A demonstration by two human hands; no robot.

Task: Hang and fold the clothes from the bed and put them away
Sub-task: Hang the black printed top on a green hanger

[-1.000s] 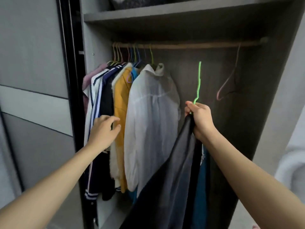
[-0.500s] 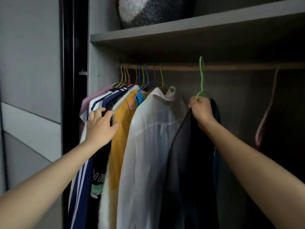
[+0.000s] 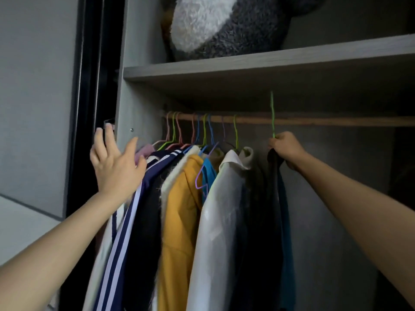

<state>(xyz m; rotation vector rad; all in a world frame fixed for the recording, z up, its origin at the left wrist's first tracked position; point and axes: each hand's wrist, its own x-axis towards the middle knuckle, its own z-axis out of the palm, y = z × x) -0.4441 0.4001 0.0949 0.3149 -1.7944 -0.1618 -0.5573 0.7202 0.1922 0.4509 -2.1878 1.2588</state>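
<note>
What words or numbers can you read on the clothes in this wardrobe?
None can be read. The mustard-yellow hanging top, the white hanging shirt, the navy white-striped jacket and the dark garment on the green wire hanger held by the right hand show no print; the grey wardrobe shelf bears no writing.

A fuzzy plush toy (image 3: 224, 25) (grey and white) sits on the shelf (image 3: 269, 63) — sliding door (image 3: 33, 86) at left.

Shelf (image 3: 269, 61) carries grey-white plush (image 3: 220, 25). Rail (image 3: 325, 121) beneath holds hangers (image 3: 204, 131) bunched at left end, clothes (image 3: 184, 198) hanging from them.
</note>
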